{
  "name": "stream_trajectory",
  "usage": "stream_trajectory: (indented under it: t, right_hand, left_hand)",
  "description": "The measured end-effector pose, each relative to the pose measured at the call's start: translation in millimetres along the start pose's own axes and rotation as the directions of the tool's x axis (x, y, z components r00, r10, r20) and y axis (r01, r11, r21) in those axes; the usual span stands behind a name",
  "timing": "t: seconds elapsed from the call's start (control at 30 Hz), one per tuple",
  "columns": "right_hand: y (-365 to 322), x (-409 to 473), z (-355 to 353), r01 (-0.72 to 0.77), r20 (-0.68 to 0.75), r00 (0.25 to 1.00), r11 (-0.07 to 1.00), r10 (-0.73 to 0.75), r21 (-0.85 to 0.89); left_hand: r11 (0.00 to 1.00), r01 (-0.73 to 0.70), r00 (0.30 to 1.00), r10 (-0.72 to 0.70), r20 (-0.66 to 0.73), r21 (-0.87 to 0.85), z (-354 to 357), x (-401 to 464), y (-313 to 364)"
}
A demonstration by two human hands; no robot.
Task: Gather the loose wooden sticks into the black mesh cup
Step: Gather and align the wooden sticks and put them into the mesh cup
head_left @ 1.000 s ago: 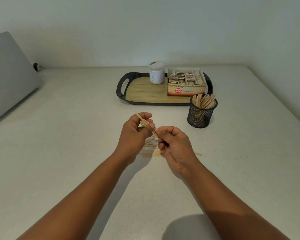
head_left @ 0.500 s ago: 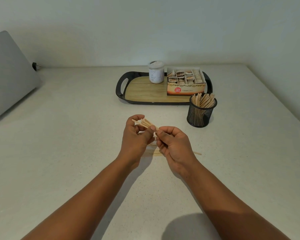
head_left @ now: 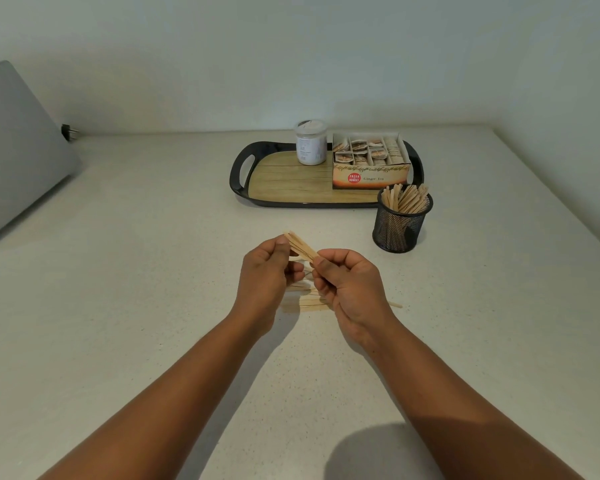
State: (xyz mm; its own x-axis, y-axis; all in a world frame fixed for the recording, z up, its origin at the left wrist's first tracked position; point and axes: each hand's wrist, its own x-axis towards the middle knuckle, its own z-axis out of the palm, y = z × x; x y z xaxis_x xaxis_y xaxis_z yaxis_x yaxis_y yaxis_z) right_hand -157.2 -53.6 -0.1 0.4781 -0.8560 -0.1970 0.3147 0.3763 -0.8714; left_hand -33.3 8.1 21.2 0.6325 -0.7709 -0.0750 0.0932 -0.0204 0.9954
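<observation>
Wooden sticks sit in a small bundle [head_left: 300,247] between your 2 hands, raised just above the desk [head_left: 153,271]. Your left hand [head_left: 267,271] pinches the far end of the bundle with thumb and curled fingers, and your right hand [head_left: 350,282] closes its grip on the near end, so both hands grip the same bundle. Holding it at both ends looks like a way to square the sticks up so they go in together rather than fanning out.

More loose sticks [head_left: 305,301] lie flat on the desk right under your hands, partly hidden by them, with 1 tip poking out to the right of your right wrist. How many remain you cannot tell from here.

Your target, the black mesh cup [head_left: 400,220], stands upright well to the right and beyond your hands, just in front of the black tray [head_left: 243,174]. It already holds many sticks leaning on its rim, so the job seems well along. On the tray stand a white jar [head_left: 310,143] and a ginger tea box [head_left: 371,161], clear of your path to the cup.
</observation>
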Motion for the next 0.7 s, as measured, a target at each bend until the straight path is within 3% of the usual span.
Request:
stream_trajectory:
  t: [0.27, 0.47, 0.7]
  right_hand:
    - [-2.2, -1.4, 0.7, -0.016, 0.014, 1.000, 0.998, 0.017, -0.063]
    - [-3.5, 0.4, -1.9, -0.017, 0.042, 0.999, 0.996, 0.021, -0.086]
    - [-9.6, 1.6, -6.9, 0.052, 0.080, 0.996, 0.987, -0.040, -0.151]
  left_hand:
    - [0.925, -0.209, 0.978, 0.192, 0.083, 0.316, -9.7, 6.5, 10.0]
    - [0.940, -0.163, 0.965, 0.089, 0.246, 0.299, -18.4, 13.2, 22.1]
    - [0.942, -0.132, 0.950, 0.031, 0.312, 0.310, -23.2, 19.5, 33.0]
